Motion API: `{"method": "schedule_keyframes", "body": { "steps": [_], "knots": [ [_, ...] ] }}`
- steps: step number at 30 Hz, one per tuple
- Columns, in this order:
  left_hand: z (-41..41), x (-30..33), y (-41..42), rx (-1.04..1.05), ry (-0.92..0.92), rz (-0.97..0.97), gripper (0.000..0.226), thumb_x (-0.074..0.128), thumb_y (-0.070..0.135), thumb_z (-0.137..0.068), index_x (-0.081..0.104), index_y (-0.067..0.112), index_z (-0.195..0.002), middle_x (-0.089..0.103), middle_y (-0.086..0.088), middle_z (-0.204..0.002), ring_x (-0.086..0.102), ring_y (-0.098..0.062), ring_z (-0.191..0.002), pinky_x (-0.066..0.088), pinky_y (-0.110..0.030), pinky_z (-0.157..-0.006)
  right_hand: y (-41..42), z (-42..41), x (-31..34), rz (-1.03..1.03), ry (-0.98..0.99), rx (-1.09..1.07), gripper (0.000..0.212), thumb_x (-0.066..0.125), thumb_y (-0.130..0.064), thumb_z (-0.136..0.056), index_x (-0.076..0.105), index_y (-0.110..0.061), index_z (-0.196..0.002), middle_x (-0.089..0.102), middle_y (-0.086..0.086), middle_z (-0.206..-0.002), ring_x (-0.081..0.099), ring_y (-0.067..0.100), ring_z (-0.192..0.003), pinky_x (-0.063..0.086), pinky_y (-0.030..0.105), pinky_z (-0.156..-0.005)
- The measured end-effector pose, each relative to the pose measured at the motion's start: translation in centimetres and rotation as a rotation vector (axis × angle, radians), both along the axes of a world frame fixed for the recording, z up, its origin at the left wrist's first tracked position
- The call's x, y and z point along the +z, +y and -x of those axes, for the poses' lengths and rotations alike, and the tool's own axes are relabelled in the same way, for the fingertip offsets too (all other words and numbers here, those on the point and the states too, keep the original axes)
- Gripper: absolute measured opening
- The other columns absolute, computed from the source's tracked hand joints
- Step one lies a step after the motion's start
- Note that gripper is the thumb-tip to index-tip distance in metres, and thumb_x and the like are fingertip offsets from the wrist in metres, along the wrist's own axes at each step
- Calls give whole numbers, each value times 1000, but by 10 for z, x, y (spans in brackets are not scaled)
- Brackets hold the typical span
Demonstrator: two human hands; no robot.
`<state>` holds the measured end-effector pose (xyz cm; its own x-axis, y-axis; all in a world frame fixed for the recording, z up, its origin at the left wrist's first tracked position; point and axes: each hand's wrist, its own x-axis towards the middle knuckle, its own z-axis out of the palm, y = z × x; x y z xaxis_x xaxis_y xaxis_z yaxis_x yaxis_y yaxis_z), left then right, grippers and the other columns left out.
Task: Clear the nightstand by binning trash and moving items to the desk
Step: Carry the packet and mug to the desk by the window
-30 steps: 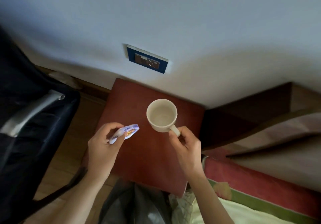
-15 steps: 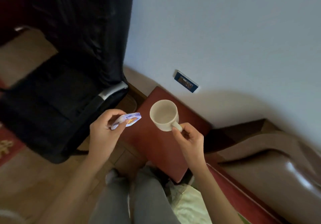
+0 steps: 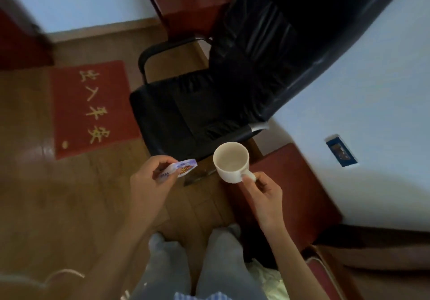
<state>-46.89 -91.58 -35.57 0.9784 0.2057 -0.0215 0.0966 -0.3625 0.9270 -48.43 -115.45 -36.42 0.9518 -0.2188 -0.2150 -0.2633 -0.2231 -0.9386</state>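
Cream ceramic mug point(image 3: 231, 165), upright and looking empty, hangs by its handle from the curled fingers of the right hand point(image 3: 264, 196), over the near corner of the red-brown nightstand point(image 3: 290, 195). Left of the mug, the left hand point(image 3: 151, 183) pinches a small printed wrapper point(image 3: 179, 170), its long axis pointing at the mug. Beyond the mug stands a black office chair point(image 3: 209, 113); what is probably the desk point(image 3: 186, 3) lies beyond the chair, so the carry likely runs forward. No bin shows.

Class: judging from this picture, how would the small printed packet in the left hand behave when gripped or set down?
The packet looks thin and flat, so probably light and floppy. The left hand pinches it by one end, and its glossy print suggests a slippery film. It probably wouldn't roll.
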Motion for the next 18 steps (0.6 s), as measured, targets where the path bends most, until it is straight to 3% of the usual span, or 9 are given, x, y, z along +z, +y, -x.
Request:
{"method": "schedule_keyframes", "body": {
  "steps": [3,6,9,13,18],
  "knots": [
    [20,5,60,59,-6,16,12,68,20,-80,65,28,-89,69,10,-89,64,-4,-84,51,-19,-75,61,3,3,-51,-17,36,15,65,-18,-89,67,-11,-76,59,5,-67,51,12,-65,41,25,-60],
    [34,12,116,152,-26,4,27,71,6,-80,63,31,-85,67,17,-92,63,-1,-83,48,-11,-72,122,1,7,-56,-32,125,16,65,-15,-88,65,-10,-74,56,-2,-62,48,10,-61,38,23,-58],
    [39,16,156,240,-20,-3,25,69,4,-81,65,28,-86,67,18,-90,63,0,-83,47,-9,-71,168,-7,11,-51,-45,199,17,64,-13,-89,64,-10,-72,52,-6,-60,45,7,-59,36,23,-56],
    [35,16,194,334,-38,44,17,71,8,-80,68,22,-89,69,13,-87,65,-5,-83,50,-15,-73,212,-27,16,-57,-69,305,14,63,-12,-89,65,-6,-77,57,1,-64,48,6,-61,39,18,-56],
    [8,9,231,391,-33,48,32,72,6,-79,63,36,-85,67,25,-84,64,2,-79,49,-10,-72,250,-72,13,-29,-37,372,14,61,-15,-90,64,-10,-78,58,-9,-64,53,3,-62,42,15,-57]
  ]
}}
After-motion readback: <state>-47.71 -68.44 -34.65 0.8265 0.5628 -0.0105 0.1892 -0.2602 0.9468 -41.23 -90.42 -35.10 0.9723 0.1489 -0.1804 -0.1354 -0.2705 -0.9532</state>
